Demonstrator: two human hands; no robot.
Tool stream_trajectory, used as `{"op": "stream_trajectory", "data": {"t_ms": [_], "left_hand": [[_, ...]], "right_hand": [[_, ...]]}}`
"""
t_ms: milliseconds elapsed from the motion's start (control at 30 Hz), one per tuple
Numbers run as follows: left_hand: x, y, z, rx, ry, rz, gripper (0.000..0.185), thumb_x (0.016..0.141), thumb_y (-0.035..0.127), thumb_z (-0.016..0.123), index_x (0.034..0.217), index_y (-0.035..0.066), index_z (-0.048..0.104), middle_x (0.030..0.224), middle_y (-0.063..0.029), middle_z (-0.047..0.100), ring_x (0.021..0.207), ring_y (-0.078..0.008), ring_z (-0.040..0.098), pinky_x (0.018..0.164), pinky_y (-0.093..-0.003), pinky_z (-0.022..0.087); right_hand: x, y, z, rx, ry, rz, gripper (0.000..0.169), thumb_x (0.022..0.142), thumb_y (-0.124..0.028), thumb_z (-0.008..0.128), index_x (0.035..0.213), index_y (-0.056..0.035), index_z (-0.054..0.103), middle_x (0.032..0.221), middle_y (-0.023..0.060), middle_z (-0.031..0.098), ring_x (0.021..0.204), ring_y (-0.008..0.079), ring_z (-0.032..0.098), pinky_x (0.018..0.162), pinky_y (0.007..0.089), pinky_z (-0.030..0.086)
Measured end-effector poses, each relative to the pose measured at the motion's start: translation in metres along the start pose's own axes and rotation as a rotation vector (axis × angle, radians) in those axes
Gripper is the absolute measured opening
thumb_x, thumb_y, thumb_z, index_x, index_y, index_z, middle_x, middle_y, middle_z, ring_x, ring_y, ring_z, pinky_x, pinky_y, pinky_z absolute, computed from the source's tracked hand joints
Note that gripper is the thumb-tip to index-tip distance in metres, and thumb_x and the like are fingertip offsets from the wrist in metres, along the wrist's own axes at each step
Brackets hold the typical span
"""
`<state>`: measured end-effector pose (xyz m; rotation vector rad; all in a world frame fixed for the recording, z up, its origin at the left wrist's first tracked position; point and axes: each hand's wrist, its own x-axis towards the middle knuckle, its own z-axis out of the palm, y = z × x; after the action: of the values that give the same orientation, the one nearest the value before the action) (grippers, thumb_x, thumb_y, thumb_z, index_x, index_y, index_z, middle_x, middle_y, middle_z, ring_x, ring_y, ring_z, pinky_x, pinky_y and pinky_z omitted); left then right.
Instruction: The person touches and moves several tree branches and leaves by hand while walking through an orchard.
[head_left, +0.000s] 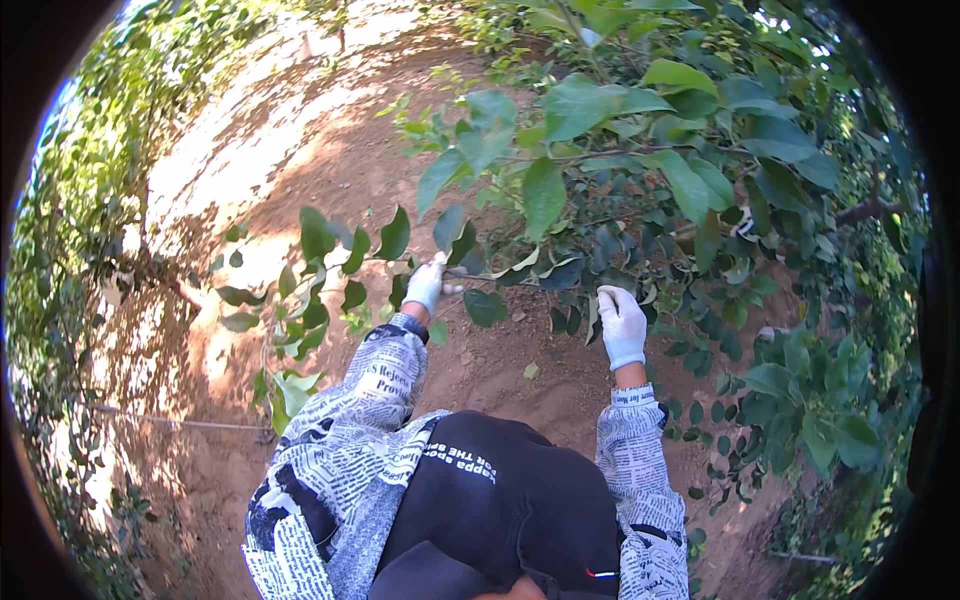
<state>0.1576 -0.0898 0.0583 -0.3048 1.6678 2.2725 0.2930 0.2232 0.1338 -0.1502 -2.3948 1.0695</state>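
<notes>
A thin leafy branch (495, 278) runs roughly crosswise in front of me, its leafy end hanging down on the left. My left hand (426, 286), in a white glove, is closed around the branch, with the thumb showing just below it. To the right, my right hand (622, 326), gloved in white too, is raised beside the leaves with its fingers bent together. A dark, narrow leaf (594, 319) hangs right beside its fingertips; whether they pinch anything is hidden. Large green leaves (544, 196) on a higher branch overhang the space above both hands.
Dense foliage (810, 405) fills the right side, with a thicker limb (870, 211) among it. Bare brown soil (525, 382) lies below, sunlit in patches at upper left. More leafy trees (82, 225) line the left. A thin line (187, 424) stretches low across the left.
</notes>
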Motion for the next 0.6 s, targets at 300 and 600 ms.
{"op": "stream_trajectory", "data": {"t_ms": [300,600], "left_hand": [[-0.013,0.002,-0.004,-0.023,-0.028,-0.065,0.035,0.096,0.029,0.041,0.105,-0.003,0.053,0.096,-0.0168,0.066,0.045,-0.0087,0.045,0.058,-0.0293,0.055],[-0.007,-0.007,-0.020,0.068,-0.196,-0.165,0.036,0.097,0.026,0.037,0.118,0.000,0.050,0.098,-0.0145,0.065,0.052,-0.0105,0.054,0.063,-0.0289,0.055]], "right_hand": [[0.002,-0.035,0.120,-0.450,-0.304,-0.451,0.033,0.076,-0.026,0.065,0.104,-0.0100,0.059,0.099,0.0071,0.060,0.097,0.0261,0.056,0.084,0.0414,0.042],[0.003,-0.002,0.140,-0.726,-0.451,-0.441,0.013,0.075,-0.024,0.063,0.083,-0.0141,0.062,0.082,0.0059,0.061,0.083,0.0251,0.058,0.076,0.0397,0.044]]}}
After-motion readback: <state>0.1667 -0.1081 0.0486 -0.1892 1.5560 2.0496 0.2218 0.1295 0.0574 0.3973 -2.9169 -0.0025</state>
